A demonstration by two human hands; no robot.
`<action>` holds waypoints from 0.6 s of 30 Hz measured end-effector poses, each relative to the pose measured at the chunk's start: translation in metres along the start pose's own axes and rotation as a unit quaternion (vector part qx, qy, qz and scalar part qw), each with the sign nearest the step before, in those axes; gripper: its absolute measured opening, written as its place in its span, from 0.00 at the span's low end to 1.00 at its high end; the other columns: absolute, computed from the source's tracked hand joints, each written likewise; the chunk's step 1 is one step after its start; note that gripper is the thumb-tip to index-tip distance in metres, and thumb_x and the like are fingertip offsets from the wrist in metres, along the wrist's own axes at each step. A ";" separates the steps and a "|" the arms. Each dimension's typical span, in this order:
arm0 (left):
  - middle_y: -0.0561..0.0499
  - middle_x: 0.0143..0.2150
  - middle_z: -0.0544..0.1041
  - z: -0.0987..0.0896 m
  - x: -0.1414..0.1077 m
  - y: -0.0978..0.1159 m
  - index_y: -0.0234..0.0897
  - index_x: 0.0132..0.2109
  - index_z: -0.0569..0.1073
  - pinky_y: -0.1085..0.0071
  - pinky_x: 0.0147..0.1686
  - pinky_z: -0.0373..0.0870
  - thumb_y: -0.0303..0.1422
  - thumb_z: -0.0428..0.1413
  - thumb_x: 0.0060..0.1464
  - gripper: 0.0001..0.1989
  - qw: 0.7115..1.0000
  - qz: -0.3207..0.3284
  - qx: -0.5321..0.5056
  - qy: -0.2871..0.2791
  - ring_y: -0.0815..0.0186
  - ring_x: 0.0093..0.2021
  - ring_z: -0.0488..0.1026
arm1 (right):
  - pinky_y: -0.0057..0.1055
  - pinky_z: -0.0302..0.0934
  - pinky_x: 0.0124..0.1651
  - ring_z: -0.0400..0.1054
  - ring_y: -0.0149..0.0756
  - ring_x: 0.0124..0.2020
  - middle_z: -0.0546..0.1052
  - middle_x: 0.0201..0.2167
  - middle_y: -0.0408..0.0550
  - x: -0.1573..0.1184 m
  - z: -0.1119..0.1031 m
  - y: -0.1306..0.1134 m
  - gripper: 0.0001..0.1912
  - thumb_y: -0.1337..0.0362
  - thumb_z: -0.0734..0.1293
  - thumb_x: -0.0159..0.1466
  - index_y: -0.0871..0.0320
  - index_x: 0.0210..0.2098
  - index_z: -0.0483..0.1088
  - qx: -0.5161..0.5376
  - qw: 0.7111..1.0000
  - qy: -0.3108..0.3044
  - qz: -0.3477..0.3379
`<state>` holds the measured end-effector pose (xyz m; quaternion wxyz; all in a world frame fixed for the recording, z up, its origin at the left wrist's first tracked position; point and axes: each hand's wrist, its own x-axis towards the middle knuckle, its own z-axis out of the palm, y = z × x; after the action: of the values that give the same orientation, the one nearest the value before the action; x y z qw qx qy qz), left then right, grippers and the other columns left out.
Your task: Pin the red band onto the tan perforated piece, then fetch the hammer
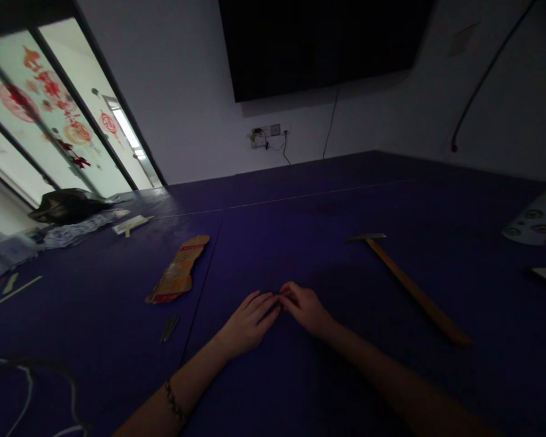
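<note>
My left hand (250,321) rests on the dark blue table, fingers stretched forward and slightly apart, with nothing visible in it. Its fingertips meet those of my right hand (306,308), whose thumb and fingers are pinched together at the tips. Whatever that pinch holds, if anything, is too small and dark to make out. A hammer (414,290) with a wooden handle lies to the right of my hands. On the left are a torn piece of cardboard (181,270) and, below it, a few thin dark metal pieces (170,328), perhaps nails.
White cables (30,388) loop at the lower left. Farther left lie yellowish strips (11,294), a plastic bin (4,255) and a dark bag (68,206). A spotted object (539,221) stands at the right edge. A black screen (323,45) hangs on the wall.
</note>
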<state>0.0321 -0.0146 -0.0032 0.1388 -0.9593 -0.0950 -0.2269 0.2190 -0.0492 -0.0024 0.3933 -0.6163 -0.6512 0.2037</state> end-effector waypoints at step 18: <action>0.41 0.48 0.69 0.004 -0.014 -0.020 0.32 0.43 0.71 0.60 0.49 0.66 0.27 0.45 0.56 0.12 0.977 -0.164 -0.137 -0.007 0.61 0.50 0.65 | 0.41 0.51 0.31 0.58 0.68 0.45 0.64 0.42 0.80 0.010 -0.142 0.091 0.24 0.60 0.61 0.58 0.79 0.44 0.65 -0.391 0.809 0.234 0.371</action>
<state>0.0166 0.0042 -0.0085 -0.0335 -0.9422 -0.2199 -0.2506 0.3861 -0.0567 0.0182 0.1542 -0.9417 -0.2860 -0.0875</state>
